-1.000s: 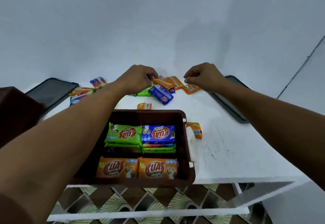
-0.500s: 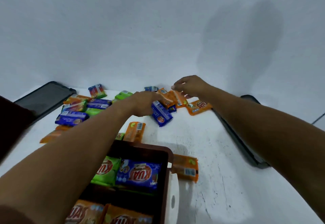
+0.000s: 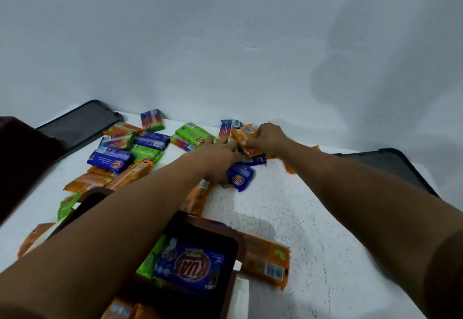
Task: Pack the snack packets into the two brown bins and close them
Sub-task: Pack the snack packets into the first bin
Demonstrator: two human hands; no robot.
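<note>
Head view:

1. The right hand (image 3: 266, 139) is clenched on an orange packet (image 3: 244, 138). Its curled fingers pinch the packet's right edge, and the packet sits tilted at the far middle of the white table (image 3: 313, 231).
2. The left hand (image 3: 219, 159) reaches to just beside the right hand, and its extended fingers touch the same orange packet. A blue packet (image 3: 240, 177) is tucked under the palm with a fingertip at its near edge, so the hand appears to be grasping it.
3. The open brown bin (image 3: 236, 239) stands at the near edge under the left forearm. It holds a blue KUAT packet (image 3: 193, 266) with a green packet (image 3: 147, 261) beside it.
4. Loose packets (image 3: 117, 158) lie scattered on the far left of the table.
5. One dark lid (image 3: 80, 125) lies at far left and another dark lid (image 3: 393, 166) at far right.
</note>
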